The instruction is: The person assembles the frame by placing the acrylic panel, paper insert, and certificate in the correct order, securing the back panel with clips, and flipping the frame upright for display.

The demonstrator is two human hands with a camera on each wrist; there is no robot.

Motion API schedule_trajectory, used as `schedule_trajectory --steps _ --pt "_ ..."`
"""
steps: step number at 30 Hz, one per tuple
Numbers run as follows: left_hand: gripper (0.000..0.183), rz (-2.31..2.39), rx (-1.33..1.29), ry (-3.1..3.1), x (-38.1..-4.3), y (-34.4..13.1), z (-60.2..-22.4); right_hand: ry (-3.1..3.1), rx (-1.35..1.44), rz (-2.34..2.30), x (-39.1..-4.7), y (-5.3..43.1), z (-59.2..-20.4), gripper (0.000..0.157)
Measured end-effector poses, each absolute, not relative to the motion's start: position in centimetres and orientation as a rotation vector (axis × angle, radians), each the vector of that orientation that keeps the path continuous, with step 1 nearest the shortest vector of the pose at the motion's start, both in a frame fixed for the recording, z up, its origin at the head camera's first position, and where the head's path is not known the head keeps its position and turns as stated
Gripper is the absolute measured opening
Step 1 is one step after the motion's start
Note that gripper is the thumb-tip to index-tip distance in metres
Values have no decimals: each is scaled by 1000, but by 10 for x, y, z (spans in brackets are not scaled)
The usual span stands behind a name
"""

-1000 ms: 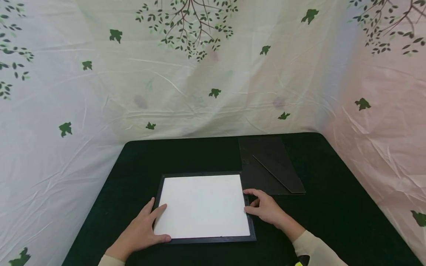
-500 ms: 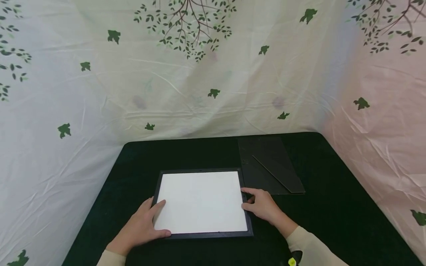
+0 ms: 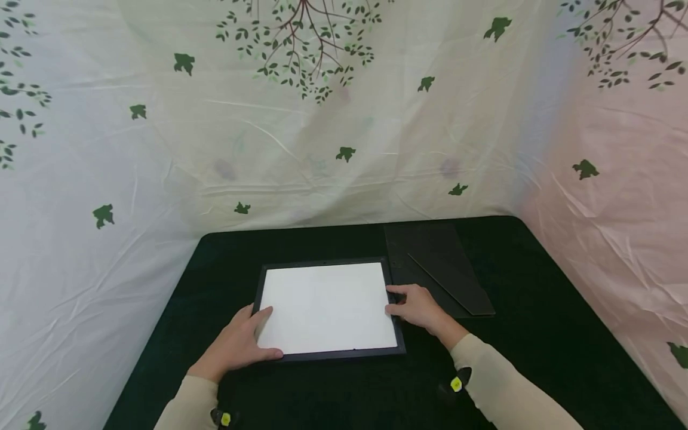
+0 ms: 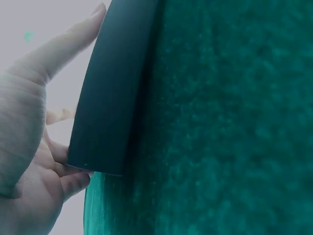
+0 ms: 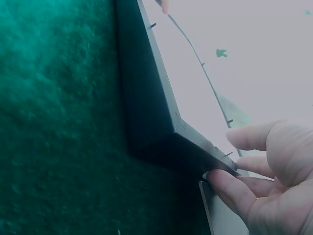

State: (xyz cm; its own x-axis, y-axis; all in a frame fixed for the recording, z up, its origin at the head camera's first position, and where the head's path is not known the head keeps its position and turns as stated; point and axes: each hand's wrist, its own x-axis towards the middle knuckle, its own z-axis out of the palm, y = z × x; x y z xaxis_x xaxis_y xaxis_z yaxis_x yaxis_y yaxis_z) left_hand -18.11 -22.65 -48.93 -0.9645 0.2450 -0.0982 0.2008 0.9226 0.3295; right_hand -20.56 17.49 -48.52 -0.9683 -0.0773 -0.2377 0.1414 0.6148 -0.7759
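A dark picture frame (image 3: 344, 356) lies flat, back side up, on the dark green table; a white sheet (image 3: 328, 307) fills its opening. Small metal tabs (image 5: 228, 154) stand up along the inner rim in the right wrist view. My left hand (image 3: 236, 343) grips the near left corner, thumb along the near side and one finger reaching over the sheet. On the right side, my right hand (image 3: 421, 307) holds the rim between thumb and fingers. The frame's underside is hidden. Whether it touches the cloth all round, I cannot tell.
A black backing board (image 3: 400, 239) with a slanting stand leg (image 3: 457, 280) lies at the table's back right, close to the frame's right side. Green cloth (image 3: 333, 394) covers the table. A leaf-printed curtain (image 3: 301, 149) hangs around it.
Both hands have moved the picture frame away from the body, toward the table's back. Their hold looks the same. The backing board has stayed in place.
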Motion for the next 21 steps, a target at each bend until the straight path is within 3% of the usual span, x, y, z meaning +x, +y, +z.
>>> schedule_trajectory --steps 12,21 --pt "112 539 294 2926 -184 -225 -492 2495 24 -1389 -206 188 -491 56" --pt "97 445 551 3112 -188 -175 -465 2754 15 -1251 -199 266 -481 56"
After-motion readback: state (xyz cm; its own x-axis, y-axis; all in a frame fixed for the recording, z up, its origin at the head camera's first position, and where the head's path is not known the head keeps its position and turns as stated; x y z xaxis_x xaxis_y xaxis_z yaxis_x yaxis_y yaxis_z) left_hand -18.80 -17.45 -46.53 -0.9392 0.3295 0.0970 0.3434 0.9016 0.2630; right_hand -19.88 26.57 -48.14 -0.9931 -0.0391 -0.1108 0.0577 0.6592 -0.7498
